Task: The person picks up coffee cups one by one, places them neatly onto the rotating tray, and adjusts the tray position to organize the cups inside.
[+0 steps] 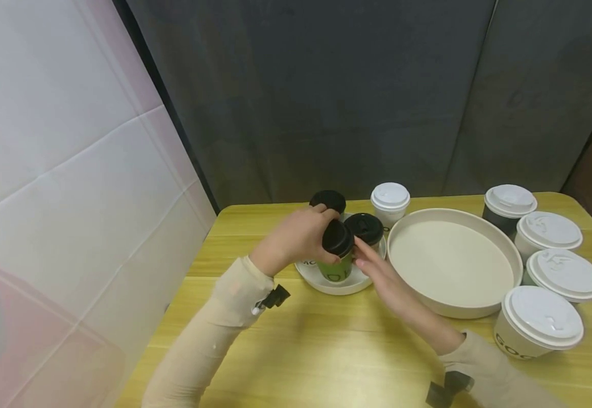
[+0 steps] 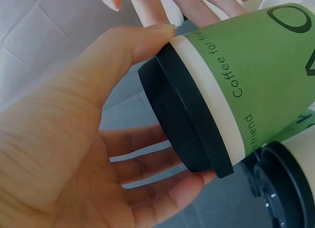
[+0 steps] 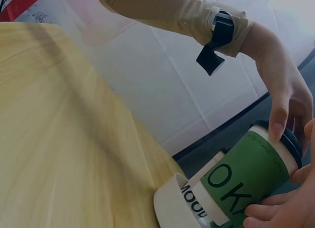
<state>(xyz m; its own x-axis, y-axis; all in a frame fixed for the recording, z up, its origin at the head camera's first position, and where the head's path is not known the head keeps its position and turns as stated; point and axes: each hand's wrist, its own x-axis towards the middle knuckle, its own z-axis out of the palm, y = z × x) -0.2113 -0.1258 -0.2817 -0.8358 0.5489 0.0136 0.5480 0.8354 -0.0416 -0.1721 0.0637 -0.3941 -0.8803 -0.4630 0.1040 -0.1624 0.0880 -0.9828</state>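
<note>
The left hand (image 1: pixel 303 233) grips the black plastic lid (image 1: pixel 338 239) of a green paper cup (image 1: pixel 334 271); the right hand's (image 1: pixel 389 283) extended fingers touch its side. The cup is over a round white plate (image 1: pixel 341 289) towards the wooden tabletop's (image 1: pixel 326 351) far left corner, beside two black-lidded cups (image 1: pixel 364 228). Four white-lidded paper cups (image 1: pixel 541 317) line the right edge.

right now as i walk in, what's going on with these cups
Someone's left hand grips a green cup around its black lid, and the right hand is at the cup's side. The cup is over or on a small plate that holds other cups; the views don't settle which. A bigger tray stands to the right, with four white-lidded cups along its right side.
</note>
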